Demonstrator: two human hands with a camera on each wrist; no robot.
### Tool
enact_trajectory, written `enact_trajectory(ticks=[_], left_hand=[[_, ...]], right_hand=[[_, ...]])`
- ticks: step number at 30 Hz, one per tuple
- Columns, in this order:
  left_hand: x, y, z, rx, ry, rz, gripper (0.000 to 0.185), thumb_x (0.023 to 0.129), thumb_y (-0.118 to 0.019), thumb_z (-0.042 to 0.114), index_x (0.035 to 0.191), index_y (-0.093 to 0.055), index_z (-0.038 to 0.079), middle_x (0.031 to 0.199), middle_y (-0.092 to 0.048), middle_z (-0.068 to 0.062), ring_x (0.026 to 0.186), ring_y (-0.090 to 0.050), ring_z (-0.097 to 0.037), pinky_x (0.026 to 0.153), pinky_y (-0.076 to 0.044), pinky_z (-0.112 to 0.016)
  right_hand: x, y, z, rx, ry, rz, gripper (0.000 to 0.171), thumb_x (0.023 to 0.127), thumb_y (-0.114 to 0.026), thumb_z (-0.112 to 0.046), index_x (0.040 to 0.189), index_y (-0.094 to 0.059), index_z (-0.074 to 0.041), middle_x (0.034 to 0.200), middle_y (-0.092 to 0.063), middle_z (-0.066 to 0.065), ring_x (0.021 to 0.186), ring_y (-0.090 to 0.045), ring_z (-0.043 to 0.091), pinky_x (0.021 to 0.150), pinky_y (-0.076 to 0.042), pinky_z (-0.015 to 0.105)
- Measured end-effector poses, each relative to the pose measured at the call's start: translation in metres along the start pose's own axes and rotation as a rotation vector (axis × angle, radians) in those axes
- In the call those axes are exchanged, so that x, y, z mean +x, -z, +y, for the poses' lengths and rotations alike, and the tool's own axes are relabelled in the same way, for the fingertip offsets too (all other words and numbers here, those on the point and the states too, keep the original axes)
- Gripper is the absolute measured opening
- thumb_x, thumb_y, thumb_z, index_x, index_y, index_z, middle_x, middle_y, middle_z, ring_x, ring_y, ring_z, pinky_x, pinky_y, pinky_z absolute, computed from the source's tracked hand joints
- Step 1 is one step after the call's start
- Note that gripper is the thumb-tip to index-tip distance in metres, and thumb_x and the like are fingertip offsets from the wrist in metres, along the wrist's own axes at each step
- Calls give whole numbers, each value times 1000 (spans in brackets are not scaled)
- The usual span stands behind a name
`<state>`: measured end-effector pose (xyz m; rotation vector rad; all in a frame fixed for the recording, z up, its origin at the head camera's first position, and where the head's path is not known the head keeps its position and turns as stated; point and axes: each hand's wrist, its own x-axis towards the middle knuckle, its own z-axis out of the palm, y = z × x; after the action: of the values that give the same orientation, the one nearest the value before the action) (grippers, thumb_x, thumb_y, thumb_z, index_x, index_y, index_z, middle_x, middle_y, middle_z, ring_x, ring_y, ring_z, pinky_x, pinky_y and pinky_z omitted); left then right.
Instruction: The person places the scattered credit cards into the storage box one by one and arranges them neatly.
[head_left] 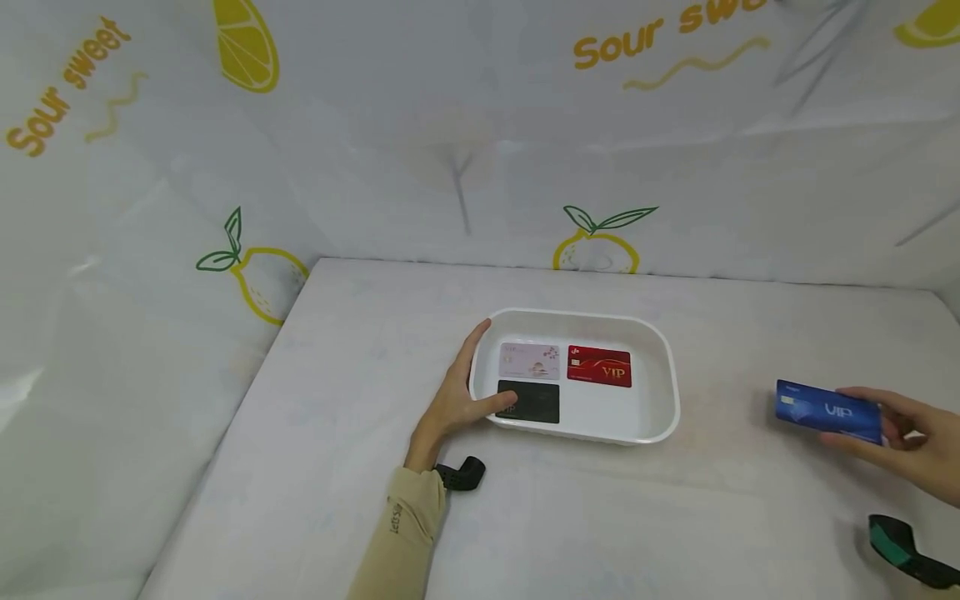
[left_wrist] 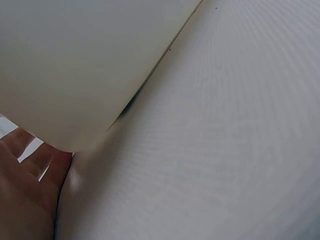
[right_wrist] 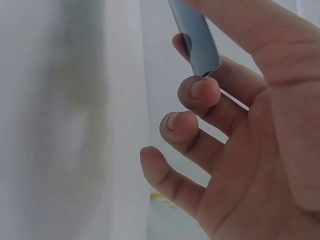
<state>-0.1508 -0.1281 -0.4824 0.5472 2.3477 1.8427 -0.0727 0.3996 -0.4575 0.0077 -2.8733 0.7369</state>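
Note:
My left hand (head_left: 457,396) grips the left end of a white tray (head_left: 600,423), its thumb over the front-left corner and its fingers along the outside. Inside lie a pale pink card (head_left: 529,361), a red VIP card (head_left: 600,367) and a black card (head_left: 538,406), partly covered by the thumb. To the right of the tray, my right hand (head_left: 911,437) pinches a blue VIP card (head_left: 825,411) by its right end, face up. In the right wrist view, thumb and forefinger hold that card's edge while the other fingers curl loosely. The left wrist view shows the tray's outer wall (left_wrist: 90,65) beside the fingers.
A white cloth-covered table (head_left: 315,458) lies under everything. Behind and to the left hangs a white sheet (head_left: 360,150) printed with lemons and lettering. Black wrist devices sit at the left wrist (head_left: 461,474) and the right wrist (head_left: 903,550).

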Motion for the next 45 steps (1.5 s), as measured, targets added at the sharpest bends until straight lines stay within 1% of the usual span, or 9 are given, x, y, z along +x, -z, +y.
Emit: enact_trajectory(ticks=[2, 4, 9, 10, 14, 21, 27, 37, 45], left_hand=[[0, 0, 0, -5, 4, -1, 127, 68, -76, 80, 165, -17, 23, 143, -52, -20, 123, -55, -32, 102, -46, -48], [0, 0, 1, -5, 6, -2, 128, 67, -76, 81, 165, -17, 22, 141, -53, -19, 122, -55, -31, 102, -46, -47], [-1, 0, 1, 4, 3, 2, 127, 67, -75, 81, 165, -17, 24, 143, -52, -20, 123, -54, -31, 102, -46, -48], [-1, 0, 1, 6, 1, 2, 127, 67, -75, 81, 165, -17, 25, 144, -52, -20, 124, -54, -32, 103, -46, -49], [-1, 0, 1, 8, -8, -1, 127, 68, -75, 81, 165, -17, 23, 146, -50, -21, 125, -54, -34, 104, -45, -51], [-1, 1, 3, 0, -8, -6, 124, 71, -77, 77, 165, -17, 23, 147, -50, -20, 125, -54, -35, 104, -45, -52], [-1, 1, 4, -5, -13, -10, 121, 73, -77, 73, 165, -18, 22, 146, -51, -21, 124, -55, -36, 104, -45, -52], [0, 0, 1, 19, 6, 1, 129, 67, -74, 84, 165, -16, 23, 147, -50, -19, 126, -53, -32, 106, -44, -50], [0, 0, 2, 16, 12, 2, 130, 66, -74, 84, 165, -16, 23, 143, -53, -18, 124, -54, -30, 104, -45, -50]], right_hand=[[2, 1, -5, -14, -3, -12, 56, 83, -86, -23, 130, -62, -3, 72, -37, 0, 62, -29, 1, 54, -25, 22], [3, 2, -11, -37, -13, -18, 59, 83, -87, -24, 129, -61, 1, 73, -38, 1, 63, -30, 1, 55, -25, 22], [6, 5, -26, -26, -14, -47, 58, 81, -88, -23, 127, -61, 0, 78, -38, 2, 67, -31, -1, 57, -26, 20], [6, 6, -28, -11, -7, -63, 61, 81, -88, -23, 125, -59, 8, 79, -39, 4, 69, -31, -1, 57, -26, 19], [8, 6, -35, 13, -5, -89, 60, 81, -88, -23, 125, -60, 6, 82, -42, 4, 72, -31, -2, 58, -28, 17], [12, 1, -42, 20, 3, -132, 62, 81, -89, -29, 128, -60, 0, 94, -50, 17, 78, -31, -1, 59, -27, 21], [14, -2, -51, 41, 41, -120, 60, 77, -91, -26, 124, -63, -2, 86, -49, 9, 78, -33, 0, 60, -26, 24], [18, -3, -71, 64, 108, -104, 61, 71, -95, -25, 121, -67, -6, 85, -51, 7, 79, -34, 0, 60, -28, 22], [21, -5, -88, 54, 159, -110, 64, 68, -97, -27, 122, -69, -8, 94, -63, 16, 77, -37, 0, 58, -32, 23]])
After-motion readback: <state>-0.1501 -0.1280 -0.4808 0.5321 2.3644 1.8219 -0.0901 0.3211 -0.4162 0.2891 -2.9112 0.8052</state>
